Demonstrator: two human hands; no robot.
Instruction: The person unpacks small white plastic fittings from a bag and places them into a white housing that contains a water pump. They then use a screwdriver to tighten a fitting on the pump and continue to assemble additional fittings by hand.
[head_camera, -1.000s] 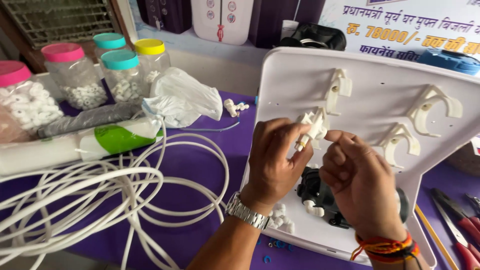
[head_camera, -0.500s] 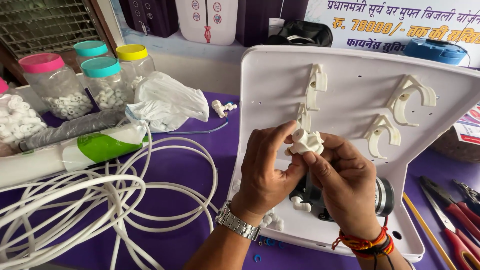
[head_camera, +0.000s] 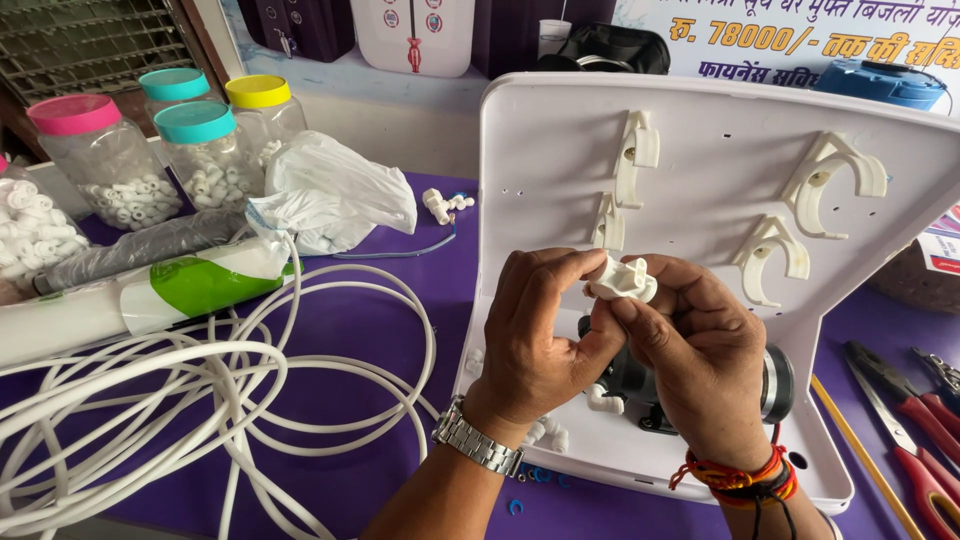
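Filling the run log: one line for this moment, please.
left hand + right hand: pinch white fitting | over white panel | purple table

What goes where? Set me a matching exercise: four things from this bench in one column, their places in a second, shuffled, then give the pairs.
Things:
1. white plastic fitting
2. coiled white tubing
3. red-handled pliers
4. jar with the yellow lid

Places:
A. far right, on the purple cloth
B. at the back left, among other lidded jars
C. pinched between the left hand and the right hand, above the white panel
D. spread over the cloth at the left front

Pairs: 1-C, 2-D, 3-A, 4-B
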